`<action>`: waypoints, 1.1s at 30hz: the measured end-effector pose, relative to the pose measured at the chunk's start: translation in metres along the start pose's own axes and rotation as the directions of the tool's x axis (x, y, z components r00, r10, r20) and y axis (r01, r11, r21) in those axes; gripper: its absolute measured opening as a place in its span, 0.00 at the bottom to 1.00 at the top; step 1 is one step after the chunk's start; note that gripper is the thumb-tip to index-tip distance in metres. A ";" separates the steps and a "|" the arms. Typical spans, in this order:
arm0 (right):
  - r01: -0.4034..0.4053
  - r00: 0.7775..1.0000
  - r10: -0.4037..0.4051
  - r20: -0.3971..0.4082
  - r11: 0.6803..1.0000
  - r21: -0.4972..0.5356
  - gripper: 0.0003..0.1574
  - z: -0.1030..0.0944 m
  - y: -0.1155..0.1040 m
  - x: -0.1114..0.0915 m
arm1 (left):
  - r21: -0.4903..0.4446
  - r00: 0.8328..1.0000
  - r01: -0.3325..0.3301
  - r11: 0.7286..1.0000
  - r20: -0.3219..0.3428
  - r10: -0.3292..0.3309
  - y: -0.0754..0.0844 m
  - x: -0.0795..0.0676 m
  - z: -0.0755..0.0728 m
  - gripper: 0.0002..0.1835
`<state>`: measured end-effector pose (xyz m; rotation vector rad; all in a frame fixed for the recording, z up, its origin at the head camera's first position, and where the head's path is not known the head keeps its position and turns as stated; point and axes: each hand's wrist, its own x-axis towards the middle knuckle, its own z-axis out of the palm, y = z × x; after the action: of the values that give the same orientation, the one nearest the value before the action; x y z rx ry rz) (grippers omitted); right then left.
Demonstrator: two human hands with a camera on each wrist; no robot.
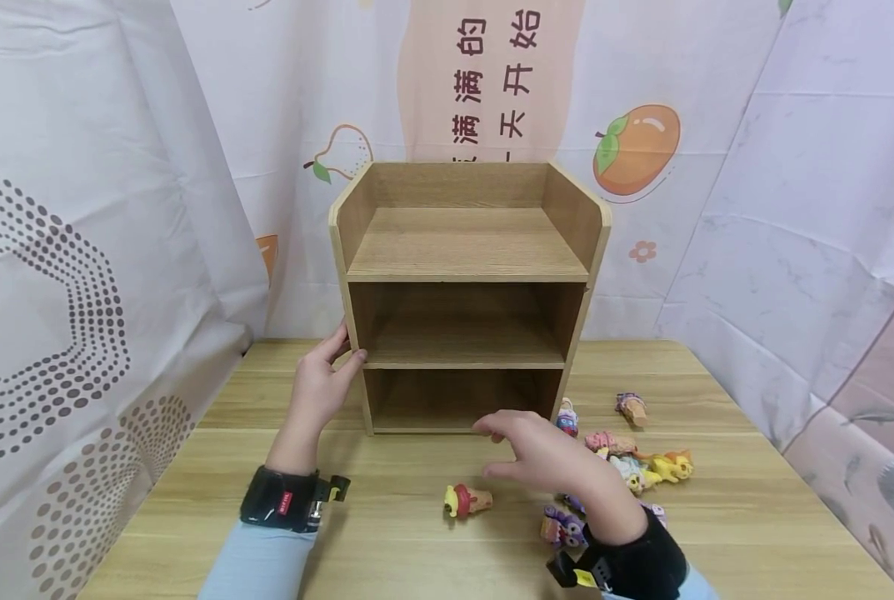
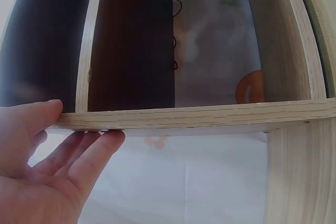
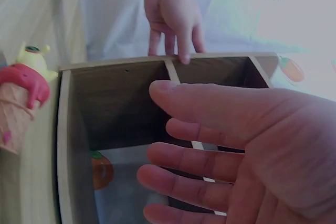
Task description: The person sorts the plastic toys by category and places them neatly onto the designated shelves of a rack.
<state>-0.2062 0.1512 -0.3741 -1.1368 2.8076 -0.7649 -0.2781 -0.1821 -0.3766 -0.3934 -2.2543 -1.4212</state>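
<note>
A small wooden shelf point(image 1: 467, 366) stands on the table, with a top tray and two compartments below, open at the front. My left hand point(image 1: 325, 379) grips its left side panel, thumb on the front edge and fingers against the outer face; the left wrist view shows this hold on the panel point(image 2: 199, 116). In front of the lower compartment hovers my right hand point(image 1: 540, 450), fingers apart and holding nothing. Just left of it, a small ice-cream-cone figurine point(image 1: 467, 501) with a red and yellow top lies on the table. The right wrist view shows this figurine point(image 3: 23, 95) at its left edge.
Several small figurines lie right of the shelf, among them a yellow one point(image 1: 671, 467), a pink-topped one point(image 1: 610, 442), a purple one point(image 1: 562, 527) partly behind my right arm, and a cone-shaped one point(image 1: 631, 408) farther back. A printed curtain point(image 1: 289, 108) hangs behind the table point(image 1: 387, 542).
</note>
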 end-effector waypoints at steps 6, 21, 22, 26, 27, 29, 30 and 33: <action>0.001 0.998 0.000 0.058 1.000 -0.015 0.20 0.012 -0.005 0.005 | 0.002 1.000 0.007 1.000 0.002 -0.007 0.000 0.000 0.000 0.32; 0.031 0.982 -0.018 0.189 0.997 -0.068 0.07 0.040 -0.009 0.018 | 0.014 1.000 -0.005 1.000 -0.008 0.006 0.000 0.000 0.000 0.32; 0.037 0.981 -0.022 0.193 0.997 -0.073 0.07 0.042 -0.009 0.018 | 0.015 1.000 -0.005 1.000 -0.008 0.005 0.000 0.000 0.000 0.32; 0.043 0.978 -0.021 0.205 0.994 -0.099 0.08 0.047 -0.011 0.020 | 0.013 1.000 -0.001 1.000 -0.009 0.001 0.002 0.000 0.000 0.32; 0.039 0.978 -0.016 0.209 0.994 -0.105 0.09 0.048 -0.012 0.020 | 0.011 1.000 0.000 1.000 -0.011 0.000 0.002 0.000 0.000 0.32; 0.032 0.977 -0.006 0.212 0.992 -0.119 0.10 0.050 -0.013 0.020 | 0.011 1.000 0.000 1.000 -0.011 0.000 0.001 0.000 0.000 0.32; 0.028 0.977 -0.001 0.213 0.992 -0.125 0.11 0.050 -0.013 0.020 | 0.010 1.000 -0.002 1.000 -0.012 0.002 0.001 0.000 0.001 0.32; 0.020 0.978 0.008 0.210 0.991 -0.131 0.13 0.052 -0.014 0.021 | 0.014 1.000 -0.006 1.000 -0.014 0.007 0.001 0.000 0.001 0.32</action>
<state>-0.2025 0.1060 -0.4097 -1.1674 2.7119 -0.4331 -0.2784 -0.1810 -0.3763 -0.3847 -2.2483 -1.4003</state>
